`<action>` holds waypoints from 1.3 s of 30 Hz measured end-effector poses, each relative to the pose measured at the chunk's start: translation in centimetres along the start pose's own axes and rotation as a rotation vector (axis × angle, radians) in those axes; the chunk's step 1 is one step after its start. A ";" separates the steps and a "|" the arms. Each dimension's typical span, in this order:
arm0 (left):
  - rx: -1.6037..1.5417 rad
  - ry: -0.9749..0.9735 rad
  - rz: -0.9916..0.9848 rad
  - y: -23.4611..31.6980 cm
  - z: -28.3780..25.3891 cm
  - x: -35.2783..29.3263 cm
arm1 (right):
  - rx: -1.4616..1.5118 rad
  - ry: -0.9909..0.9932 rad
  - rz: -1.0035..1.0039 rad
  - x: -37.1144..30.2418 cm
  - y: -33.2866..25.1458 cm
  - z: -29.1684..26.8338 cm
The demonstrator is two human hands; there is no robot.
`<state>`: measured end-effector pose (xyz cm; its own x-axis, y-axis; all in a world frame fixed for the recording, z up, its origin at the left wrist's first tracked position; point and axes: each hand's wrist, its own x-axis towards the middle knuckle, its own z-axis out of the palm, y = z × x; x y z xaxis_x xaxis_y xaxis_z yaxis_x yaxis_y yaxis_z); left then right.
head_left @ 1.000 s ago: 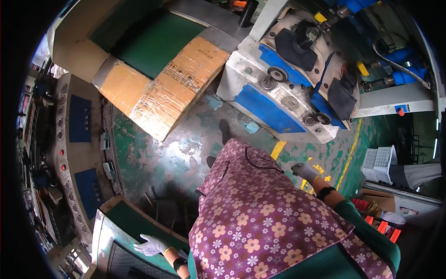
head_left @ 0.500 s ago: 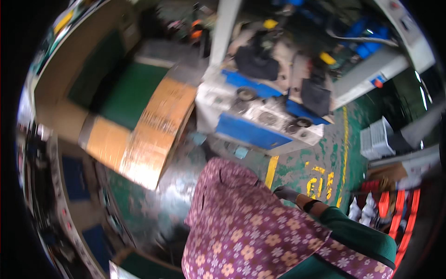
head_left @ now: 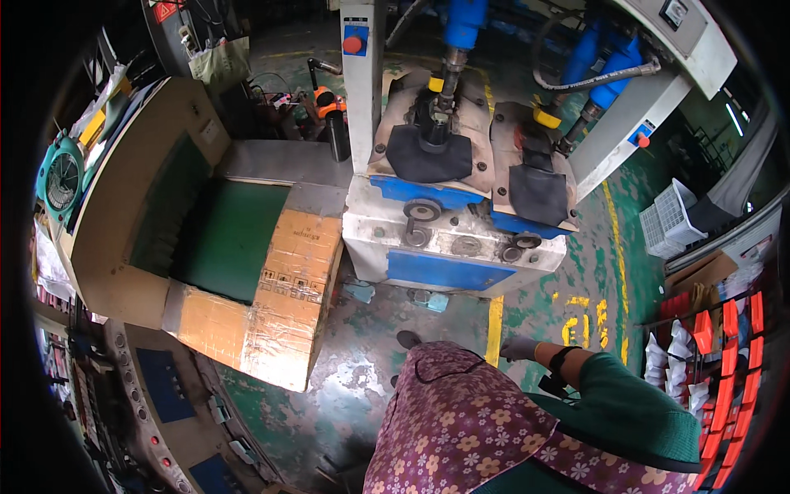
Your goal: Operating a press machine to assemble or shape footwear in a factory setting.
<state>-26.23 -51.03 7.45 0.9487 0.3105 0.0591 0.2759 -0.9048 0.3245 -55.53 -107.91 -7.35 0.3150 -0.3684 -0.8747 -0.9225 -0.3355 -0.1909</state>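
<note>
My right hand (head_left: 518, 350), in a grey glove, hangs over the floor beside the flowered apron (head_left: 461, 412) that I wear. Its fingers look loosely stretched, and I see nothing held in them. A black band (head_left: 563, 358) circles that wrist below a green sleeve (head_left: 634, 403). My left hand is out of view. Ahead stands a white and blue press machine (head_left: 448, 267). Black pads (head_left: 428, 152) lie on its two stations, under blue cylinders (head_left: 465, 23). To the left is a machine with a green belt (head_left: 234, 235), its front covered by a cardboard sheet (head_left: 288, 288).
Red buttons (head_left: 353, 44) sit on the press posts. At right are white baskets (head_left: 668, 218) and a rack of orange-red bins (head_left: 728, 370). A teal fan (head_left: 62, 177) stands far left. A long machine with blue panels (head_left: 164, 383) runs along the lower left. Yellow lines (head_left: 494, 329) mark the floor.
The earlier blurred view is now sharp, and my head has turned, bringing more of the press into sight. My right hand and apron sit farther right and lower in the picture.
</note>
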 end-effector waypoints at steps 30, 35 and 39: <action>-0.075 0.025 0.026 -8.9 0.8 -2.0 | 0.078 0.039 -0.207 7.5 -2.0 -4.7; 0.023 -0.016 0.087 5.2 -7.1 -3.7 | -0.107 0.040 -0.275 5.9 -4.5 -5.9; -0.031 -0.136 0.009 3.0 -4.1 -2.2 | -0.028 0.043 -0.166 5.0 -4.6 -5.4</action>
<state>-28.11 -53.20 12.18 0.9639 0.2580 -0.0660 0.2643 -0.8974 0.3533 -48.48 -112.93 -8.45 0.4724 -0.3428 -0.8120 -0.8506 -0.4189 -0.3179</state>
